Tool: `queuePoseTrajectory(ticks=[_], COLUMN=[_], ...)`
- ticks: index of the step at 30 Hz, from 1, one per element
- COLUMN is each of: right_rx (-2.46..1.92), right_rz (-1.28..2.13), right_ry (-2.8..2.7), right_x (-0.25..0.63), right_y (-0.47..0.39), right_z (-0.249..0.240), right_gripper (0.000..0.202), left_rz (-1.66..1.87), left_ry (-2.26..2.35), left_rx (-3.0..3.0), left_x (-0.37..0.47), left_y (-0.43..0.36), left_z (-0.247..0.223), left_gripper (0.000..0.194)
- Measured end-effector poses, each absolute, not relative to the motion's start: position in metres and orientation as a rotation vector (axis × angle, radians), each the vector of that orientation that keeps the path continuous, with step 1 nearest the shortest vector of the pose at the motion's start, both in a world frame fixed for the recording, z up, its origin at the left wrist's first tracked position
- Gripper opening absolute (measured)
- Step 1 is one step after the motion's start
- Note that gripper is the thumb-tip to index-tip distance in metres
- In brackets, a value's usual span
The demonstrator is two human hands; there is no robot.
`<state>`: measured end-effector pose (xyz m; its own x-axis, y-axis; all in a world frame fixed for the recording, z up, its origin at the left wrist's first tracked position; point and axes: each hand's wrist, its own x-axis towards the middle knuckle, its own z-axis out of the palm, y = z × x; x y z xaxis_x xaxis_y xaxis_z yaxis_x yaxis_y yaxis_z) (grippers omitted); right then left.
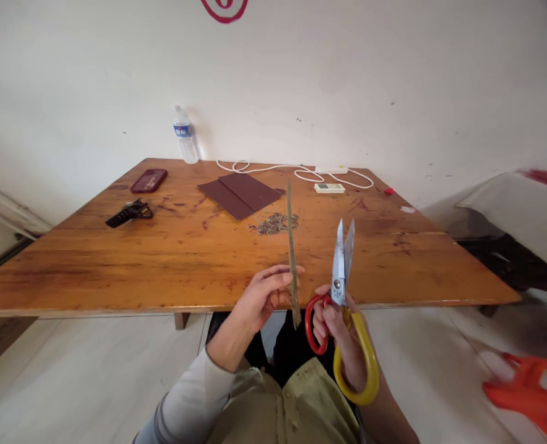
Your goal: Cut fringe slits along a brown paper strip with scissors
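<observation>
My left hand [264, 296] pinches a long, thin, greenish-brown dried strip [290, 240] near its lower end. It stands nearly upright above the table's front edge, and its bottom looks frayed. In my right hand [338, 324] is a pair of scissors [339, 271] with one red and one yellow handle. Their blades point up and are slightly parted, to the right of the strip and apart from it. Beyond the strip, a small pile of dry cut bits [273, 224] lies on the wooden table [199, 265].
Dark red folded boards [240, 194] lie behind the pile. A phone [149, 180] and a black strap-like object [129, 213] are at the left. Along the back are a water bottle [185, 135], a white cable [264, 167] and a small white device [329, 188].
</observation>
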<state>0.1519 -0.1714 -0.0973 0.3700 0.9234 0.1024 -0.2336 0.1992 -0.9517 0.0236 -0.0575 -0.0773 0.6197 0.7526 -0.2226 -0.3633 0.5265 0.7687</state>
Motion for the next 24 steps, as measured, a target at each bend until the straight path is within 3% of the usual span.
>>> queuePoseTrajectory(ticks=[12, 18, 24], right_rx=[-1.386, -1.247, -1.07], right_rz=[0.742, 0.952, 1.126], right_ry=[-1.059, -0.9, -0.698], right_x=[0.149, 0.161, 0.163], right_y=[-0.154, -0.158, -0.16], right_z=[-0.075, -0.086, -0.093], right_gripper=[0.023, 0.019, 0.032], left_rz=[0.712, 0.731, 0.788], left_ry=[0.64, 0.64, 0.666], left_rx=[1.027, 0.95, 0.887], left_x=[0.029, 0.028, 0.032], left_y=[-0.074, -0.075, -0.075], left_z=[-0.071, -0.068, -0.066], left_gripper=[0.034, 0.03, 0.029])
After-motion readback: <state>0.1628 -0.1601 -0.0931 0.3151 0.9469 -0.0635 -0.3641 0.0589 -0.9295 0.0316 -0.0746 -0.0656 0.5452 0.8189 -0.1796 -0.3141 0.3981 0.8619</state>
